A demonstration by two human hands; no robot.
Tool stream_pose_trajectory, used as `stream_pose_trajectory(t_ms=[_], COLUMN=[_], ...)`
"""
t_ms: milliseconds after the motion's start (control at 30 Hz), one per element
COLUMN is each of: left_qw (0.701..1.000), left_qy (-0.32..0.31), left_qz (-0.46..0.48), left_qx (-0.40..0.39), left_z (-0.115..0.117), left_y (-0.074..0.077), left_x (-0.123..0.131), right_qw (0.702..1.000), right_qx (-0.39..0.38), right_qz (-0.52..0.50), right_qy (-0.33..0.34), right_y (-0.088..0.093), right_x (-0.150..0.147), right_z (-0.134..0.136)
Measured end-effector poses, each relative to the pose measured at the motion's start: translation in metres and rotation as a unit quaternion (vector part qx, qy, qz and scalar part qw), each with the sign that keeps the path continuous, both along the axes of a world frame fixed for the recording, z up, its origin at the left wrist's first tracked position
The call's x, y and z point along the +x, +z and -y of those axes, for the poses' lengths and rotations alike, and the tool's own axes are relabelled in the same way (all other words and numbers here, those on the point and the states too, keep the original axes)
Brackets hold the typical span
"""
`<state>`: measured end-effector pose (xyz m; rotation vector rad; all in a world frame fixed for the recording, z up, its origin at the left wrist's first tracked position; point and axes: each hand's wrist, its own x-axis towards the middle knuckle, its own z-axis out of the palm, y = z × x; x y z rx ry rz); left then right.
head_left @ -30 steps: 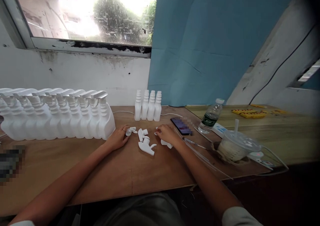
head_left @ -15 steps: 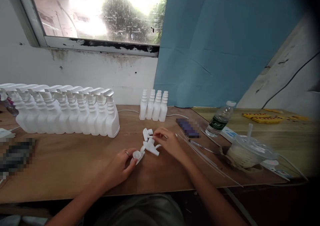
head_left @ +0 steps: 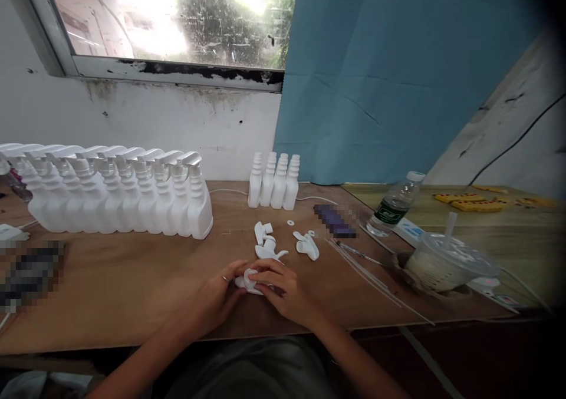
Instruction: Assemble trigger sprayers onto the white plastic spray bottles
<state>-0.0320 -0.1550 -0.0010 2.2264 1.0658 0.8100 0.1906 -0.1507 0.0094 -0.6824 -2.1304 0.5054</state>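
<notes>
My left hand (head_left: pixel 219 296) and my right hand (head_left: pixel 283 290) meet near the table's front edge, both closed on one white spray trigger head (head_left: pixel 248 282). A ring shows on a left finger. Just beyond the hands lie two more white trigger heads (head_left: pixel 266 243) and a third one (head_left: pixel 306 244) to the right, with a small white ring (head_left: pixel 290 223) past them. Several thin clear tubes (head_left: pixel 371 272) lie on the wood to the right of my right hand.
A long row of white spray bottles with triggers (head_left: pixel 119 201) stands at the left. Several capless white bottles (head_left: pixel 274 182) stand at the back. A phone (head_left: pixel 335 220), water bottle (head_left: pixel 395 204) and lidded drink cup (head_left: pixel 446 263) sit right. The wooden table (head_left: pixel 132 287) meets a white wall.
My right hand left the trigger heads on the table and came back to the left hand; both now grip the one trigger head, nearer the front edge.
</notes>
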Motion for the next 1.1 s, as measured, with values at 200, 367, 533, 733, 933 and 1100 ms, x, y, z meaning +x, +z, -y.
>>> stream_pose_trajectory(t_ms=[200,367,533,733,933,1100], left_qw=[0.995,0.99,0.987,0.984,0.982,0.985], left_qy=[0.007,-0.017,-0.022,-0.021,-0.008,0.005], left_qz=[-0.06,-0.094,-0.123,-0.142,-0.131,-0.126], left_qx=[0.08,0.108,0.103,0.108,0.133,0.118], left_z=[0.001,-0.002,0.0,0.0,0.001,0.003], left_y=[0.004,0.002,0.008,0.008,0.002,-0.002], left_x=[-0.001,-0.002,-0.001,-0.002,-0.002,-0.001], right_qw=[0.999,0.995,0.995,0.999,0.958,0.779], right_qx=[-0.011,0.035,0.063,-0.032,-0.021,-0.065], right_qz=[0.031,0.071,0.077,0.036,0.01,0.297], right_qy=[-0.041,-0.053,-0.033,-0.019,-0.284,-0.549], right_y=[0.003,0.003,0.0,0.003,0.024,0.013], right_x=[-0.003,-0.005,-0.006,-0.001,0.075,0.16], right_z=[0.004,0.003,-0.001,-0.001,-0.017,-0.02])
